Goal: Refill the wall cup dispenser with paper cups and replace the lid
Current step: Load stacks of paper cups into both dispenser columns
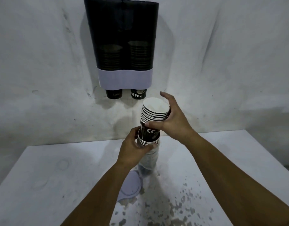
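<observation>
**Splitting a nested stack of paper cups below the dispenser**

The right hand (173,118) grips the upper stack of paper cups (154,114) around its rims, thumb in front and fingers curled behind. The left hand (134,147) clasps the lower cups (148,141), which sit in a clear plastic sleeve (149,160) hanging toward the surface (42,176). Both stacks are held above the far middle of the surface, just below the wall cup dispenser (122,38).

The cups look light and thin-walled, likely to crush if squeezed. Nested, they are stiffer, so the banded rims seem the safest hold.

Legible print: "latte" on the left cup (114,94) poking from the dispenser, "OFFEE" on the right cup (138,94), and "CC" on the held stack. The pale lid (130,186) lies flat on the surface, near its middle.
</observation>
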